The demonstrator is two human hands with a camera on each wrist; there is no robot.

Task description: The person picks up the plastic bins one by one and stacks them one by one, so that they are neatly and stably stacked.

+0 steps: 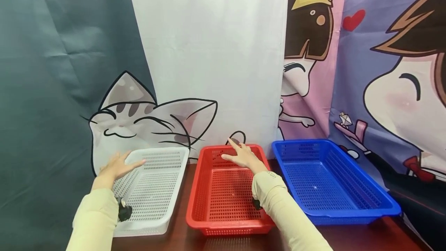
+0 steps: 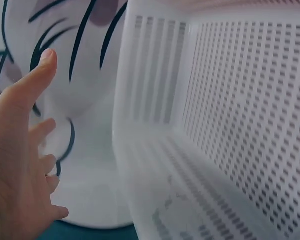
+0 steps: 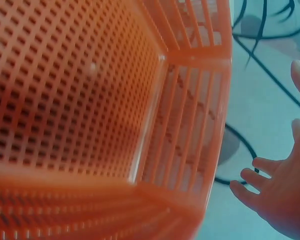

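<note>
Over the left side of the white basket [image 1: 153,189] is my left hand [image 1: 116,167], its thumb and fingers spread and holding nothing. In the left wrist view that hand [image 2: 25,145] appears beside the white basket's rim [image 2: 121,100]. My right hand [image 1: 242,157] hovers above the far part of the red basket [image 1: 231,189], fingers spread apart with nothing in them. The right wrist view has the right hand [image 3: 277,185] to the side of the red basket's slotted end wall [image 3: 187,125]. No items show inside either basket.
A blue basket [image 1: 334,183] stands at the right on the dark brown table [image 1: 181,212]. Behind the row hangs a curtain [image 1: 216,49] printed with cartoon figures. Black wrist cameras, one on each arm, overlap the white and red baskets.
</note>
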